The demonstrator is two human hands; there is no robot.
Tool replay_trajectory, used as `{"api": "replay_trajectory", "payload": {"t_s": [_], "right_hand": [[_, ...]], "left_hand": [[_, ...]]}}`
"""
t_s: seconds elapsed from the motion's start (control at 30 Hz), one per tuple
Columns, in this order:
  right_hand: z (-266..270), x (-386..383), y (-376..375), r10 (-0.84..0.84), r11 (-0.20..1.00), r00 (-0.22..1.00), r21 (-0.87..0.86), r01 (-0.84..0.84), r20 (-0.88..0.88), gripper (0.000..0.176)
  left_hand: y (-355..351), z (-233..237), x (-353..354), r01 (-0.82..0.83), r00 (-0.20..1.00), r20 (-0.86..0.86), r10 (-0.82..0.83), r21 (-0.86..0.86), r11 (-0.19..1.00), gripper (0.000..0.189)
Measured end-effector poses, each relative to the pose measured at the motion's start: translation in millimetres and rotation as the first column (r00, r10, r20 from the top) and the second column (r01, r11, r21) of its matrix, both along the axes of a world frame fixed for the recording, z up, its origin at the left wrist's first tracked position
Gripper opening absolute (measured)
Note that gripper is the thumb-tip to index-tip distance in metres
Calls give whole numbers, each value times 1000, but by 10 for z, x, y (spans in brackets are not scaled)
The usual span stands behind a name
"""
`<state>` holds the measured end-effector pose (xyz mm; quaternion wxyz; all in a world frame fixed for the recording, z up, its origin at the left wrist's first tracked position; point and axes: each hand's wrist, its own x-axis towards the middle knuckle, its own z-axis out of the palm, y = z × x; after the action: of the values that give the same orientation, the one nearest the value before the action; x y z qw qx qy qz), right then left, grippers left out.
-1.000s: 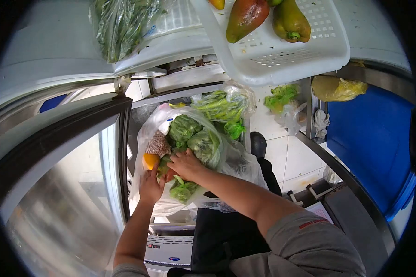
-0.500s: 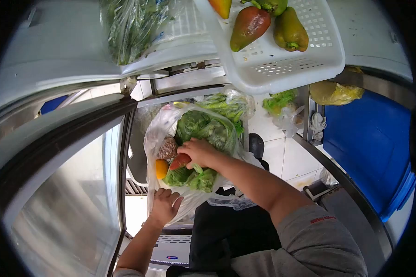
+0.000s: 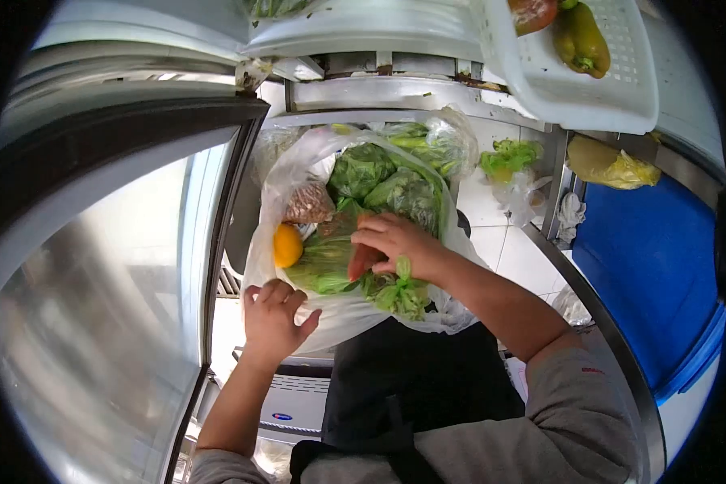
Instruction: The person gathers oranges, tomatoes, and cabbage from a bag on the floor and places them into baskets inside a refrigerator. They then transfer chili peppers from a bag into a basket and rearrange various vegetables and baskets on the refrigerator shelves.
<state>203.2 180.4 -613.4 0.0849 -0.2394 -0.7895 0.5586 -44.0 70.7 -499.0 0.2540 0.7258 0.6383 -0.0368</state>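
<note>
My right hand (image 3: 391,242) is closed on a reddish vegetable (image 3: 363,256), over a large clear plastic bag (image 3: 266,214). Leafy greens (image 3: 327,270), bagged green vegetables (image 3: 363,171), a packet of small brown items (image 3: 308,203) and an orange round item (image 3: 287,245) lie in the bag. Pale leafy greens (image 3: 401,297) are just below my right hand. At the bag's near left edge, my left hand (image 3: 278,315) has its fingers spread, with nothing visible in them.
A white perforated basket (image 3: 633,73) holds red and green peppers (image 3: 581,40) at upper right. A glass door (image 3: 113,266) stands open on the left. Blue bins (image 3: 649,266) and a yellow-wrapped bundle (image 3: 613,164) are on the right. More greens (image 3: 512,157) lie beyond the bag.
My right hand has lifted the reddish vegetable away from the orange item, to the right. The view has shifted, so the basket sits farther up and right. My left hand's fingers are spread wider.
</note>
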Motion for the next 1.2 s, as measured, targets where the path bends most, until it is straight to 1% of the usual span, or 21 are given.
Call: {"api": "replay_trajectory", "payload": {"t_s": [0.07, 0.13, 0.2, 0.23, 0.3, 0.43, 0.5, 0.53, 0.6, 0.63, 0.7, 0.73, 0.77, 0.8, 0.87, 0.9, 0.97, 1.03, 1.13, 1.17, 1.2], "right_hand": [[54, 6, 69, 30, 996, 997, -81, -24, 71, 64], [109, -47, 157, 72, 986, 987, -157, -48, 145, 61], [229, -218, 205, 190, 953, 901, -292, -74, 389, 56], [387, -353, 182, 213, 951, 881, -296, -88, 422, 42], [561, -662, -175, 94, 967, 981, 219, -130, 169, 28], [354, -942, -515, 55, 824, 921, 503, -259, 385, 22], [321, -977, -492, 139, 915, 834, 252, -314, 535, 18], [285, -922, -451, 136, 914, 835, 257, -313, 533, 18], [337, -688, -226, 316, 852, 856, 276, -446, 408, 18], [486, -584, -97, 292, 819, 866, 362, -446, 406, 12], [741, -216, 393, 43, 960, 999, 276, -47, 22, 11], [715, 30, 692, -30, 880, 982, 471, -63, 188, 12], [309, 58, 590, -161, 960, 848, 281, 15, 505, 6], [393, 118, 567, -163, 957, 850, 290, 12, 502, 6], [652, 263, 356, 8, 931, 982, 356, -76, 189, 13], [671, 58, 210, 21, 972, 984, 228, -62, 179, 14], [566, -376, -97, -51, 971, 999, 233, 52, -6, 10], [457, -785, -436, -29, 998, 971, 69, 13, 239, 8], [241, -791, -765, -72, 976, 980, 213, 31, 186, 10], [225, -776, -737, 94, 995, 884, -64, -72, 459, 12], [194, -730, -781, 94, 995, 883, -64, -72, 460, 12]], "left_hand": [[-250, -108, -102, 148, 976, 190, -107, -213, 966, 23], [-267, -199, 1, 266, 950, 205, -236, -133, 955, 20], [-206, -283, 73, 230, 955, 210, -208, -86, 969, 14], [-143, -289, 87, 225, 956, 211, -205, -78, 971, 14], [-44, -215, 103, 271, 925, 279, -259, -8, 962, 14], [-23, -86, 129, 362, 912, 237, -336, -74, 929, 14], [30, 6, 120, 354, 921, 235, -310, -178, 918, 13], [51, 52, 118, 338, 932, 231, -278, -279, 899, 12], [118, 177, 124, 349, 924, 244, -294, -226, 909, 9], [123, 210, 123, 355, 917, 256, -305, -175, 918, 7], [76, 223, 120, 375, 914, 251, -319, -223, 900, 7], [36, 237, 140, 389, 912, 249, -326, -273, 880, 7], [40, 181, 126, 347, 920, 284, -270, -269, 899, 9], [62, 101, 115, 342, 922, 279, -269, -260, 903, 9], [116, -29, 119, 239, 943, 307, -126, -365, 900, 7], [219, 24, 182, 201, 951, 294, -92, -364, 910, 6], [226, 95, 255, 265, 927, 345, -144, -334, 905, 6], [170, 170, 310, 381, 889, 392, -237, -346, 857, 6], [196, 375, 446, 413, 876, 415, -246, -381, 827, 7], [179, 378, 480, 416, 875, 415, -248, -384, 824, 7], [167, 361, 498, 419, 881, 398, -254, -412, 809, 8]]}}
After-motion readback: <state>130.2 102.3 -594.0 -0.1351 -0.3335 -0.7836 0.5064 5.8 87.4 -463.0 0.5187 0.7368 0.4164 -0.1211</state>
